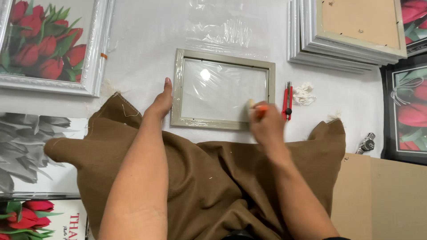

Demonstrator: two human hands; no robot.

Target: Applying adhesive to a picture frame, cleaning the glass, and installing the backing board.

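A small grey-green picture frame (222, 91) wrapped in clear film is lying flat on the white table (147, 35), at the middle, just beyond a brown cloth (204, 178) draped over the near edge. The left hand (161, 103) is resting flat against the frame's left side, fingers held straight and together, gripping nothing and simply bracing the frame. The right hand (266, 124) is blurring with motion at the frame's near right corner, fingers closing around a small object with an orange tip (260, 108); what exactly it is I cannot tell, though it looks like a slim tool or marker. A red utility knife (288, 101) is lying just right of the frame, with a crumpled white wad (304, 94) beside it. A loose sheet of clear film (220, 29) is lying on the far side of the frame. A stack of white frames (342, 44) is sitting far right, and tulip pictures (44, 42) are lying far left and at the right edge. To work this corner well, it seems wise to be keeping the left palm pressing steadily so the frame is not sliding, and to be guiding the tool lightly along the edge so the glass and moulding are not getting scratched.
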